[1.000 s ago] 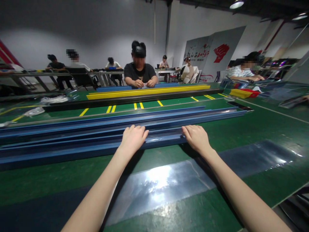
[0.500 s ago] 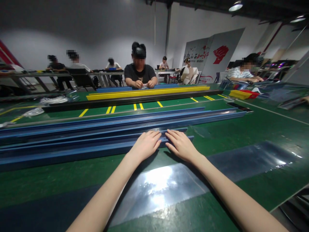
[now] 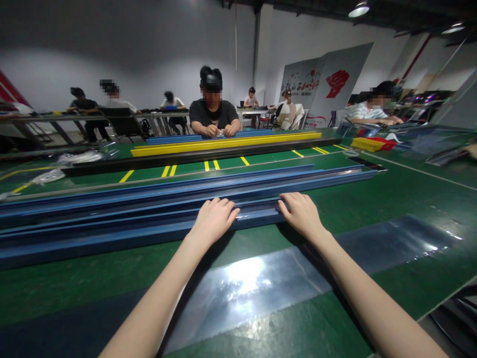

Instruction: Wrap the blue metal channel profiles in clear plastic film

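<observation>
My left hand (image 3: 216, 220) is on the nearest long blue channel (image 3: 257, 213), its fingers bent over the far edge and the thumb pointing right along the inside. At that channel's right end, my right hand (image 3: 302, 214) curls its fingers over the far side, with the thumb close to the rim. Between the hands, a stretch of the channel's hollow shows a small shiny patch. My fingertips are partly hidden behind the hands. Just behind lies another long blue channel (image 3: 328, 175), roughly parallel.
Clear plastic sheet (image 3: 238, 293) lies on the green table (image 3: 402, 196) beneath my forearms. Farther back are a yellow channel (image 3: 223, 143), a black strip (image 3: 257, 148), a phone-like dark slab (image 3: 367, 164) and a yellow tray (image 3: 367, 144). A person (image 3: 213, 112) sits opposite.
My hands have moved apart along the blue channel, the left one slightly left and the right one to its right end. Their outstretched fingers have bent over the channel.
</observation>
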`<control>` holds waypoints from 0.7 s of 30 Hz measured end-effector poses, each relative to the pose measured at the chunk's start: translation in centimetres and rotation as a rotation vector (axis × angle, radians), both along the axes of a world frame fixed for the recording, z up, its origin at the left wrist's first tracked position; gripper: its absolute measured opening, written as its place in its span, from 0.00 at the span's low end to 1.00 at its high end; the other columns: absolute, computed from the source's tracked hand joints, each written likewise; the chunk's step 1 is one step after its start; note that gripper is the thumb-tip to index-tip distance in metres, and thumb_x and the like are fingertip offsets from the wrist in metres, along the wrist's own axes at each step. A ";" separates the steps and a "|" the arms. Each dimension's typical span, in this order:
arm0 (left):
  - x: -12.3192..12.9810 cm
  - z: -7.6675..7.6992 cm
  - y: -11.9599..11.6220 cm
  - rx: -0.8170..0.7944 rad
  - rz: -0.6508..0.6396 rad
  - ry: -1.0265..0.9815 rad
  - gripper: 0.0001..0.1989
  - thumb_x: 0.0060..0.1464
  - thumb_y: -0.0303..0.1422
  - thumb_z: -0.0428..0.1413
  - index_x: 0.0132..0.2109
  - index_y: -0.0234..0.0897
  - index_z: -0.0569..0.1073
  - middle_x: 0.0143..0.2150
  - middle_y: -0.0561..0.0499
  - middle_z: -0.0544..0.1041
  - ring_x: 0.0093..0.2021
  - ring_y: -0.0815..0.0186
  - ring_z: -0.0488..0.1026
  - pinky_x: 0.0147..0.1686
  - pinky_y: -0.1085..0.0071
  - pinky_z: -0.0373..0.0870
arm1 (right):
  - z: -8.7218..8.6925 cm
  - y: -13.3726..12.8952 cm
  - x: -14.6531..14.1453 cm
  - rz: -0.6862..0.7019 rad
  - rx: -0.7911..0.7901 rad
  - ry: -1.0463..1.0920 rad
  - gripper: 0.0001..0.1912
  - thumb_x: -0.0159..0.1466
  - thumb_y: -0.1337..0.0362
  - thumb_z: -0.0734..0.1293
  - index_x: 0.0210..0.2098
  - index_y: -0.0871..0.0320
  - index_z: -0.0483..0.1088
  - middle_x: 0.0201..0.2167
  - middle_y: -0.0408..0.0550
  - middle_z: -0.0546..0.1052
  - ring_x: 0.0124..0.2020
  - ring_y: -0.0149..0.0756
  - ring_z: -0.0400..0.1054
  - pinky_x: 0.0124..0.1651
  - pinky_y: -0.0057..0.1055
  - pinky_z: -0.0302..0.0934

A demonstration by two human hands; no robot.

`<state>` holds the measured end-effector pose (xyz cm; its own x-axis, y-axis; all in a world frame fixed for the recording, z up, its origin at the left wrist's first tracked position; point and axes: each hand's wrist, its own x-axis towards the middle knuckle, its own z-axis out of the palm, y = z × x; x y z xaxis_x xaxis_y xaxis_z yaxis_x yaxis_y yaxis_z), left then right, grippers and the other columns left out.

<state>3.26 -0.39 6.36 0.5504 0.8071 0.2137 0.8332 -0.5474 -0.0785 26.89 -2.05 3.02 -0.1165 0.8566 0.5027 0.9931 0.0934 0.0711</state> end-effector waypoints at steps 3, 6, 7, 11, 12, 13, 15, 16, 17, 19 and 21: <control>-0.2 0.2 0.0 0.021 0.068 0.017 0.18 0.60 0.38 0.39 0.42 0.37 0.71 0.41 0.47 0.75 0.43 0.61 0.68 0.41 0.67 0.61 | 0.0 0.0 -0.3 0.006 -0.026 -0.018 0.15 0.63 0.61 0.53 0.35 0.59 0.69 0.33 0.50 0.75 0.37 0.37 0.66 0.40 0.31 0.50; -0.1 0.2 -0.1 0.042 0.085 0.028 0.19 0.60 0.39 0.39 0.43 0.36 0.71 0.41 0.46 0.74 0.43 0.60 0.67 0.41 0.66 0.61 | 0.0 -0.2 -1.2 0.048 -0.053 -0.059 0.16 0.64 0.62 0.52 0.31 0.58 0.68 0.29 0.49 0.74 0.35 0.37 0.65 0.39 0.32 0.50; 0.0 0.2 -0.2 0.044 0.062 0.028 0.19 0.60 0.39 0.39 0.44 0.36 0.71 0.42 0.45 0.74 0.44 0.60 0.67 0.42 0.66 0.61 | 0.0 -0.3 -1.5 0.064 -0.056 -0.071 0.16 0.64 0.62 0.52 0.31 0.58 0.68 0.29 0.49 0.74 0.34 0.37 0.65 0.39 0.32 0.50; 0.8 -0.3 -0.7 0.014 -0.107 -0.013 0.19 0.60 0.39 0.41 0.50 0.35 0.67 0.52 0.45 0.70 0.51 0.59 0.64 0.47 0.64 0.61 | -0.4 -0.6 -2.6 0.179 -0.037 -0.061 0.16 0.64 0.63 0.51 0.36 0.60 0.69 0.37 0.50 0.75 0.39 0.38 0.65 0.44 0.33 0.50; 1.0 -0.4 -0.8 0.006 -0.132 -0.027 0.19 0.60 0.39 0.41 0.52 0.36 0.66 0.54 0.45 0.68 0.53 0.59 0.62 0.48 0.63 0.61 | -0.5 -0.6 -2.8 0.215 -0.030 -0.049 0.16 0.64 0.63 0.52 0.38 0.60 0.68 0.40 0.51 0.74 0.41 0.38 0.64 0.45 0.33 0.50; 1.2 -0.7 -0.9 0.000 -0.144 -0.036 0.20 0.60 0.40 0.40 0.53 0.37 0.65 0.56 0.45 0.66 0.55 0.59 0.60 0.50 0.62 0.60 | -0.7 -0.7 -3.0 0.249 -0.027 -0.037 0.16 0.64 0.63 0.52 0.39 0.60 0.68 0.42 0.51 0.74 0.43 0.38 0.64 0.46 0.33 0.50; 1.4 -1.1 -1.0 -0.017 -0.141 -0.041 0.20 0.60 0.40 0.39 0.55 0.39 0.64 0.59 0.47 0.63 0.58 0.59 0.58 0.52 0.60 0.58 | -0.8 -0.7 -3.2 0.308 -0.032 -0.017 0.16 0.64 0.62 0.52 0.42 0.60 0.68 0.45 0.51 0.73 0.45 0.37 0.63 0.47 0.33 0.51; 1.4 -1.3 -1.1 -0.030 -0.133 -0.040 0.21 0.60 0.40 0.38 0.56 0.39 0.63 0.59 0.47 0.62 0.58 0.59 0.57 0.52 0.60 0.58 | -0.8 -0.8 -3.3 0.329 -0.037 -0.011 0.16 0.64 0.62 0.52 0.42 0.60 0.68 0.45 0.51 0.72 0.45 0.37 0.63 0.47 0.33 0.51; 1.4 -1.4 -1.0 -0.046 -0.121 -0.040 0.21 0.60 0.40 0.38 0.56 0.40 0.62 0.59 0.48 0.62 0.59 0.59 0.57 0.52 0.60 0.58 | -0.7 -0.8 -3.3 0.341 -0.043 -0.008 0.16 0.65 0.62 0.52 0.42 0.59 0.68 0.45 0.50 0.72 0.45 0.37 0.63 0.47 0.33 0.51; 1.2 -1.5 -0.9 -0.072 -0.091 -0.043 0.21 0.60 0.40 0.37 0.57 0.40 0.62 0.58 0.49 0.63 0.58 0.59 0.58 0.52 0.59 0.58 | -0.5 -0.8 -3.1 0.336 -0.048 -0.009 0.16 0.65 0.61 0.52 0.42 0.59 0.68 0.45 0.50 0.73 0.44 0.37 0.63 0.46 0.33 0.52; 1.0 -1.3 -0.7 -0.074 -0.071 -0.047 0.21 0.61 0.40 0.37 0.56 0.40 0.63 0.57 0.49 0.65 0.56 0.59 0.60 0.51 0.59 0.59 | -0.2 -0.7 -2.7 0.290 -0.037 -0.009 0.17 0.65 0.60 0.52 0.41 0.58 0.68 0.44 0.50 0.73 0.44 0.37 0.63 0.46 0.33 0.51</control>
<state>4.30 -1.13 5.04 0.5975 0.7810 0.1819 0.7939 -0.6080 0.0024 24.19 -2.75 2.80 -0.3638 0.8043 0.4698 0.9238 0.3762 0.0713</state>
